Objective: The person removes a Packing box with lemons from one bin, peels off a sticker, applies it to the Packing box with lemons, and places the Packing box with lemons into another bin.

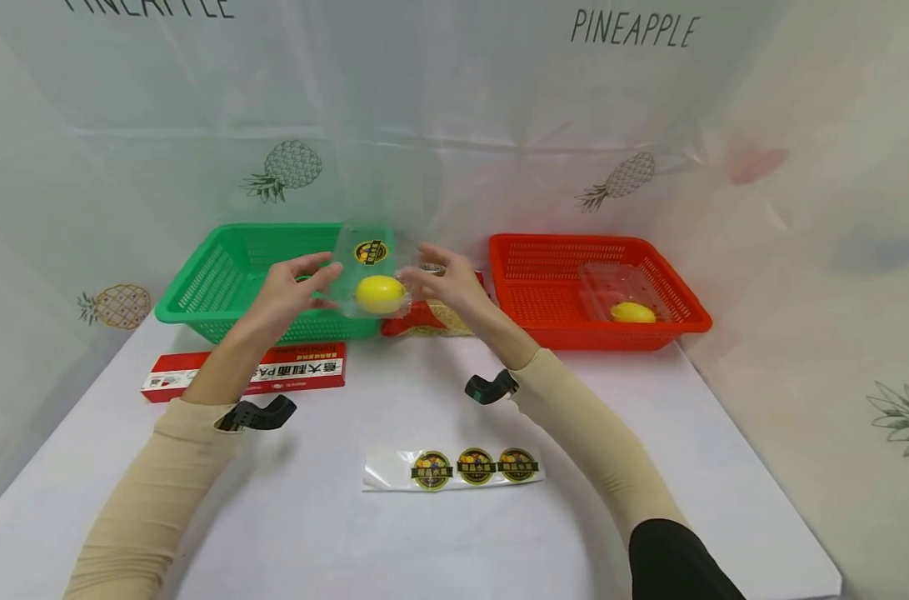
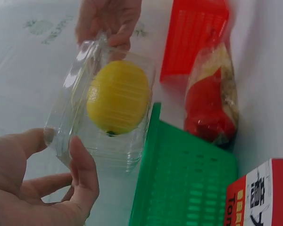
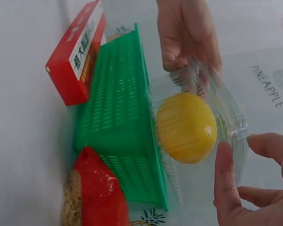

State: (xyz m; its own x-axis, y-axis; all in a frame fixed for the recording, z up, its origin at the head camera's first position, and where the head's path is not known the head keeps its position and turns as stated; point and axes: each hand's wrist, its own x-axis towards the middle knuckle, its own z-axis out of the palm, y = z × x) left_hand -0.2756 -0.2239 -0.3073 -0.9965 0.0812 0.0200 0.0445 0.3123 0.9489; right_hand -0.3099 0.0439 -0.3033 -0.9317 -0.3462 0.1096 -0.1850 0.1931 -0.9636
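Note:
A clear plastic clamshell box (image 1: 364, 275) with a yellow lemon (image 1: 381, 293) inside and a round sticker (image 1: 370, 251) on its lid is held in the air between both hands. My left hand (image 1: 325, 275) pinches its left edge and my right hand (image 1: 426, 275) pinches its right edge. In the left wrist view the thumb and fingers of the left hand (image 2: 59, 148) grip the box (image 2: 70, 108) around the lemon (image 2: 118, 96). The right wrist view shows the right hand (image 3: 239, 147) gripping the box next to the lemon (image 3: 186, 127).
A green basket (image 1: 222, 242) stands at the back left and a red basket (image 1: 551, 243) at the back right, holding another boxed lemon (image 1: 632, 312). A red bag (image 1: 424, 321) lies between them. A red carton (image 1: 304, 373) and a sticker strip (image 1: 454, 468) lie nearer.

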